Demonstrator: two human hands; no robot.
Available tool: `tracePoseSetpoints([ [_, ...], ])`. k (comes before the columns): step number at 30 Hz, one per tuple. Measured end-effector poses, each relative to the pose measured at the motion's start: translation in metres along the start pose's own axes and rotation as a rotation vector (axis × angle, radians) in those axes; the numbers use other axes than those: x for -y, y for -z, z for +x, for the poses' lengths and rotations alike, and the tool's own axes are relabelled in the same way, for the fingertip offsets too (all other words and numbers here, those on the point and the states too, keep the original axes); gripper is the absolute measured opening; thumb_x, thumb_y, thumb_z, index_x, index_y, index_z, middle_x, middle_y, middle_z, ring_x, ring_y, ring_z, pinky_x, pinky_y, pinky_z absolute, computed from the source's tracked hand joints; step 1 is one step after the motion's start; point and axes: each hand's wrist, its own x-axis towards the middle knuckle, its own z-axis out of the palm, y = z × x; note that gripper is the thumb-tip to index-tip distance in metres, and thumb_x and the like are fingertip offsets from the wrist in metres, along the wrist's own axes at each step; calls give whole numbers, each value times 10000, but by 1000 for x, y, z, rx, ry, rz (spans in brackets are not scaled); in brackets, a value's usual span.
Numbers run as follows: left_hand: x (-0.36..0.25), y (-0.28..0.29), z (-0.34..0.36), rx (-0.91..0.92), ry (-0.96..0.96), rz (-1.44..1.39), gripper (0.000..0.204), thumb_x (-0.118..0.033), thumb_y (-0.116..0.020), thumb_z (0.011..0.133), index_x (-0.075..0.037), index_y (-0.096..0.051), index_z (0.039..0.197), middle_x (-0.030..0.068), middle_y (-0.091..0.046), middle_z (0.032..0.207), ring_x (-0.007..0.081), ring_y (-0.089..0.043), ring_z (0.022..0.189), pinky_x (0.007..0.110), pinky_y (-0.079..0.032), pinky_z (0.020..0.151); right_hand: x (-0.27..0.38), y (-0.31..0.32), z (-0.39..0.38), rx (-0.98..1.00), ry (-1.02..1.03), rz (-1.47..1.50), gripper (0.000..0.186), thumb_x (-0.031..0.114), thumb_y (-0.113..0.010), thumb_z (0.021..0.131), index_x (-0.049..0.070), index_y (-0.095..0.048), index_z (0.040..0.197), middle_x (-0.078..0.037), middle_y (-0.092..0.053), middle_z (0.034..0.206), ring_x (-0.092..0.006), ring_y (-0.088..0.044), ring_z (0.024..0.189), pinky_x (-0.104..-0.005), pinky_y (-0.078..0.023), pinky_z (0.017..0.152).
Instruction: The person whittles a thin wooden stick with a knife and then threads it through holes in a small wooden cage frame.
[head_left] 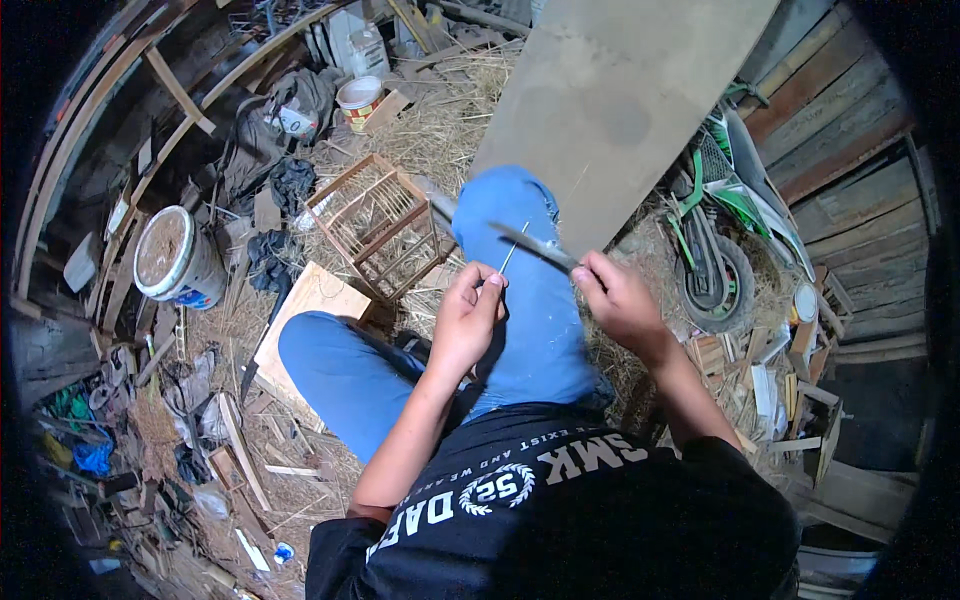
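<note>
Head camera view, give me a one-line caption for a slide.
Seated person's right hand draws a knife along a thin stick pinched in the left hand, beside a wooden cage.

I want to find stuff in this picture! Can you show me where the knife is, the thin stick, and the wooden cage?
knife [530,243]: head view, on the middle of the blade.
stick [513,250]: head view, on its thin shaft above the left hand.
cage [378,225]: head view, on a bar of its wooden frame.

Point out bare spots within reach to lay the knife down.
Free: the flat wooden board between the left knee and the wooden cage; straw beyond the cage. Crowded: scraps by the white bucket and beside the motorbike.
</note>
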Motion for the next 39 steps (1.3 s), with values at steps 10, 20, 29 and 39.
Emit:
tracePoseSetpoints([
  [10, 0, -10, 9, -64, -27, 218, 195, -133, -549, 1054, -36, -570, 886, -54, -424, 643, 38, -361, 585, 260, -308, 524, -12, -9, 16, -22, 127, -206, 299, 357, -627, 982, 71, -580, 910, -190, -650, 802, -417, -661, 768, -511, -510, 666],
  [20, -8, -18, 12, -100, -119, 489, 132, -112, -574, 1024, -20, -603, 935, 108, -456, 595, 111, -427, 536, 323, -363, 515, -33, -19, 14, -69, 99, -211, 295, 396, -667, 963, 117, -576, 936, -153, -633, 699, -406, -660, 677, -499, -504, 579],
  [29, 6, -3, 4, -56, -104, 504, 106, -101, -580, 1022, -24, -614, 957, 101, -479, 629, 132, -459, 548, 305, -403, 549, -28, -23, 9, -164, 86, -197, 212, 207, -754, 910, 53, -610, 884, -118, -590, 664, -298, -596, 560, -386, -467, 542],
  [39, 16, 15, -12, -38, -36, 364, 131, -116, -565, 1043, -19, -602, 962, 45, -490, 640, 76, -449, 590, 282, -395, 549, -29, -28, 9, -151, 13, -180, 260, 337, -721, 930, 119, -579, 911, -132, -630, 683, -358, -660, 622, -456, -497, 555],
])
